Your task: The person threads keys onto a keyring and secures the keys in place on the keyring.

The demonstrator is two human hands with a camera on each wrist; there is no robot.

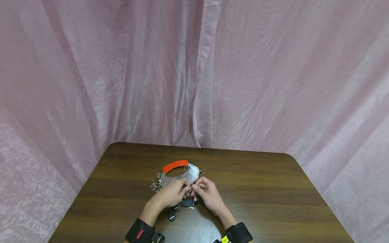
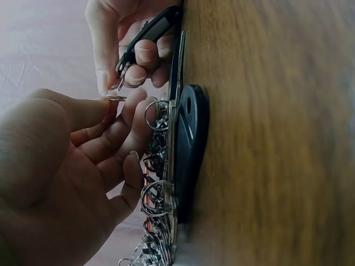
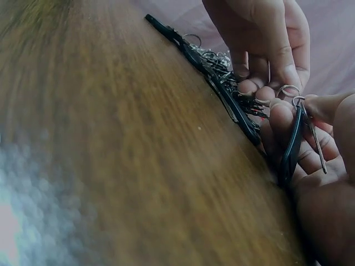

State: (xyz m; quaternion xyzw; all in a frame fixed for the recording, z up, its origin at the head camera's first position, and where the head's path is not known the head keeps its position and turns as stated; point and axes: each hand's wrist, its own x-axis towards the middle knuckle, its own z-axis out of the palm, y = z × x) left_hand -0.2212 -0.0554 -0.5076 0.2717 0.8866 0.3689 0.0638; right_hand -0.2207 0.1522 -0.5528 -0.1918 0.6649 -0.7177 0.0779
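Between thumb and fingertip my left hand (image 1: pixel 176 190) pinches a thin metal ring (image 2: pixel 116 98). Close against it, my right hand (image 1: pixel 209 195) holds a black key tag (image 3: pixel 293 145) near its small ring, and a flat metal key (image 3: pixel 319 147) hangs beside the tag. Just beyond both hands lies a silver metal plate (image 1: pixel 192 173) with an orange grip handle (image 1: pixel 175 165). Several rings and clips (image 1: pixel 156 184) bunch along its left end, and a single ring (image 1: pixel 203 171) sticks out on the right. The hands cover part of the plate's near edge.
More black key tags (image 1: pixel 171 216) lie on the brown wooden table (image 1: pixel 261 189) below the hands; one tag (image 2: pixel 191 144) rests by the plate's edge in the left wrist view. A pink curtain (image 1: pixel 249 84) hangs behind the table's far edge.
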